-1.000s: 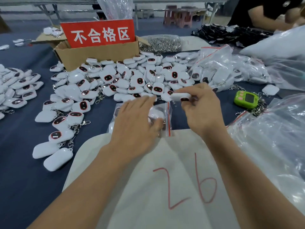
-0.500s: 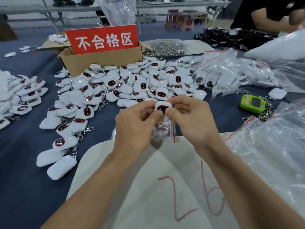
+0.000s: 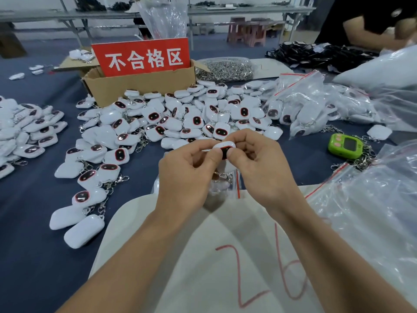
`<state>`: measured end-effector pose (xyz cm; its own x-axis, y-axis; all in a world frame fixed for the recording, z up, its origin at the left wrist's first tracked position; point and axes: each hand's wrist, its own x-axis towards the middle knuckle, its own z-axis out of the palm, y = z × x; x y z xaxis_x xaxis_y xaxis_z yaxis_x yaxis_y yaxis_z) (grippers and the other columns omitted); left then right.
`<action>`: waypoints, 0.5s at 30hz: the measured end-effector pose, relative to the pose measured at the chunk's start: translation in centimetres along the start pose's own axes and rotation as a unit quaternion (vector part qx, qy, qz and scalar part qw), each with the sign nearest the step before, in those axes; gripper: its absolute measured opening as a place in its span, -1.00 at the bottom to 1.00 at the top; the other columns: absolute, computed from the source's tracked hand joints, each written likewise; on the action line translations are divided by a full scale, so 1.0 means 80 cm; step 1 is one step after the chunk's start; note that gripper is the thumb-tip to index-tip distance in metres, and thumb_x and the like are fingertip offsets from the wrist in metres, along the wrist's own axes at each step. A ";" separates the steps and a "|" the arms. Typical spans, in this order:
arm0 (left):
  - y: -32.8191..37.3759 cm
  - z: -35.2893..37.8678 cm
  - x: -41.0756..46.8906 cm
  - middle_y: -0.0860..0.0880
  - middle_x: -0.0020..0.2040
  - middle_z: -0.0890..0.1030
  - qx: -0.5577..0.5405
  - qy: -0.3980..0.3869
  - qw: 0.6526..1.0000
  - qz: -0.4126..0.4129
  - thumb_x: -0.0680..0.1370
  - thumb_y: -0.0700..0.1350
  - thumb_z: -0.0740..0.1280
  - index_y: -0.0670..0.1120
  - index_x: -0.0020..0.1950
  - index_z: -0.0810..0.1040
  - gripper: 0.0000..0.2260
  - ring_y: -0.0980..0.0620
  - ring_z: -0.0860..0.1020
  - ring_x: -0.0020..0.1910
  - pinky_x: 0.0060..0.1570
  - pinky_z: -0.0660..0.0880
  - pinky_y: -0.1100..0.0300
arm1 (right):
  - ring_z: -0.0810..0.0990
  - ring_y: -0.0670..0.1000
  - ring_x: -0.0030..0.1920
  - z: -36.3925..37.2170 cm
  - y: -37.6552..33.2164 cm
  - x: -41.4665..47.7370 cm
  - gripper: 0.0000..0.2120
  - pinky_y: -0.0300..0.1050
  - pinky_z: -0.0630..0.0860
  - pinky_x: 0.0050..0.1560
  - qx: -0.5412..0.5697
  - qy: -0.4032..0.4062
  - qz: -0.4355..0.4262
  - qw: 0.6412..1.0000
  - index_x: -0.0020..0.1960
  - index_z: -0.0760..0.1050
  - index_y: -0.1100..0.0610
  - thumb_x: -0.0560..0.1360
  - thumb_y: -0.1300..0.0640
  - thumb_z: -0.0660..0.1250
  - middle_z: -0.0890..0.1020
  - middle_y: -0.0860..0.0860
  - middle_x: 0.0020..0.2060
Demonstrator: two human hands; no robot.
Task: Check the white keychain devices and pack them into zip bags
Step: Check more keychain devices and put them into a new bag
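Both the left hand and the right hand are pinching one white keychain device between thumbs and curled fingers. Its clasp is hanging over a zip bag.

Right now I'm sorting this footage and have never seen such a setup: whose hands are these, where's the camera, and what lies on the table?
No machine here: a person works with bare hands. The one current picture comes from a wide-angle camera worn on their head, looking forward and down. The left hand and right hand together pinch one white keychain device, dark screen toward us. Just below lies a small zip bag, at the far edge of a white sheet marked 26. The blue table carries a pile of devices, a cardboard box with a red sign, a green gadget and clear bags.
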<state>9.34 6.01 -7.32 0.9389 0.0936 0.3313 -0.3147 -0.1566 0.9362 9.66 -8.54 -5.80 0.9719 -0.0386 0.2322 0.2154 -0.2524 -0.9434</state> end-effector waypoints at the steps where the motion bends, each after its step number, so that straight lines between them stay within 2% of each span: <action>1: 0.001 0.000 0.000 0.03 -0.31 0.71 0.018 0.006 1.000 0.012 0.59 -0.07 0.42 0.11 -0.01 0.75 -0.88 0.04 0.69 -0.32 -0.27 0.66 0.13 | 0.70 0.02 -0.07 0.000 -0.001 -0.001 -0.83 0.11 0.62 0.11 0.000 -0.003 0.001 1.000 -0.01 0.64 0.05 0.57 0.27 0.34 0.73 -0.03 -0.17; 6: -0.002 0.002 0.002 0.14 -0.32 0.71 0.060 0.009 0.997 0.041 0.55 -0.01 0.40 0.28 -0.10 0.72 -0.83 0.12 0.70 -0.33 -0.26 0.65 0.20 | 0.70 0.05 -0.07 0.002 -0.002 -0.003 -0.82 0.18 0.62 0.10 0.000 -0.007 0.008 1.000 -0.02 0.64 0.03 0.56 0.27 0.34 0.73 -0.02 -0.16; 10: -0.005 0.000 0.003 0.08 -0.27 0.73 0.036 0.009 0.999 0.027 0.54 0.07 0.40 0.24 -0.04 0.72 -0.89 0.01 0.72 -0.27 -0.17 0.68 -0.02 | 0.69 0.04 -0.10 0.003 -0.004 -0.004 -0.81 0.18 0.62 0.09 -0.003 -0.015 0.010 1.000 0.02 0.63 -0.03 0.50 0.23 0.41 0.73 -0.06 -0.14; 12: -0.006 0.000 0.003 0.06 -0.21 0.75 0.000 0.018 1.000 0.010 0.54 0.06 0.42 0.19 0.00 0.73 -0.89 -0.04 0.74 -0.22 -0.11 0.69 -0.10 | 0.67 -0.06 -0.13 0.003 -0.001 -0.005 -0.78 0.03 0.63 0.04 -0.022 -0.015 0.022 0.999 0.04 0.63 -0.09 0.46 0.17 0.47 0.73 -0.13 -0.14; 13: -0.006 0.000 0.003 0.06 -0.19 0.75 -0.011 0.022 1.000 0.004 0.54 0.04 0.42 0.17 0.00 0.74 -0.89 -0.04 0.74 -0.21 -0.10 0.69 -0.10 | 0.65 -0.14 -0.16 0.004 0.001 -0.006 -0.82 -0.12 0.61 -0.02 -0.040 -0.010 0.023 0.999 0.01 0.64 -0.10 0.47 0.13 0.49 0.72 -0.18 -0.17; 14: -0.006 0.001 0.002 0.06 -0.18 0.75 -0.018 0.026 1.000 0.002 0.54 0.02 0.42 0.15 -0.01 0.74 -0.90 -0.02 0.74 -0.21 -0.10 0.70 -0.09 | 0.61 -0.19 -0.22 0.004 0.002 -0.007 -0.88 -0.29 0.54 -0.12 -0.067 0.000 0.019 0.998 -0.04 0.65 -0.11 0.47 0.09 0.49 0.69 -0.20 -0.22; 15: -0.006 0.001 0.002 0.06 -0.17 0.75 -0.021 0.027 0.999 0.003 0.55 -0.01 0.42 0.15 -0.02 0.74 -0.90 -0.01 0.74 -0.21 -0.10 0.70 -0.09 | 0.56 -0.21 -0.28 0.004 0.002 -0.007 -0.93 -0.36 0.46 -0.23 -0.093 0.012 0.016 0.996 -0.09 0.65 -0.11 0.47 0.05 0.50 0.67 -0.19 -0.27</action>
<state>9.63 6.03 -7.70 0.9281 0.1465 0.3422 -0.3273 -0.1169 0.9377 9.16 -8.28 -6.19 0.9749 -0.0711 0.2110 0.1618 -0.4245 -0.8909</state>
